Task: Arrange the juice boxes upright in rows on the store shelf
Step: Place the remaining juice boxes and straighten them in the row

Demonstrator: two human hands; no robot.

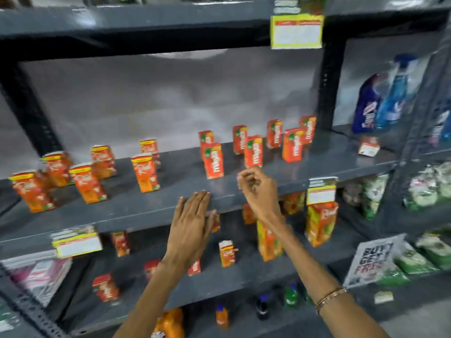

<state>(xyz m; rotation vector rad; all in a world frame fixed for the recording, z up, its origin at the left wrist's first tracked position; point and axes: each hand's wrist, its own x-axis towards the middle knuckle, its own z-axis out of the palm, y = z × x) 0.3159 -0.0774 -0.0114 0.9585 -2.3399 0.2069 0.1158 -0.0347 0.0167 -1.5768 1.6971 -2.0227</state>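
A shopworker's right hand (256, 189), fingers (246, 175) curled narrow and holding nothing, hovers just below a small orange-red cardboard juice box (253, 151) on the dark grey metal store shelf (146, 206). The left hand (192, 223) lies flat, fingers together, on the shelf's front edge. The box stands upright, long axis vertical, printed face turned toward the aisle, in the front row of a loose group of like boxes; a second group of yellow-topped orange cartons (146, 173) stands well apart to the left, several of them skewed. The rows are spaced unevenly, so a careless nudge from the curled hand would likely topple the tall, narrow box into its neighbour (212, 160), or off the edge
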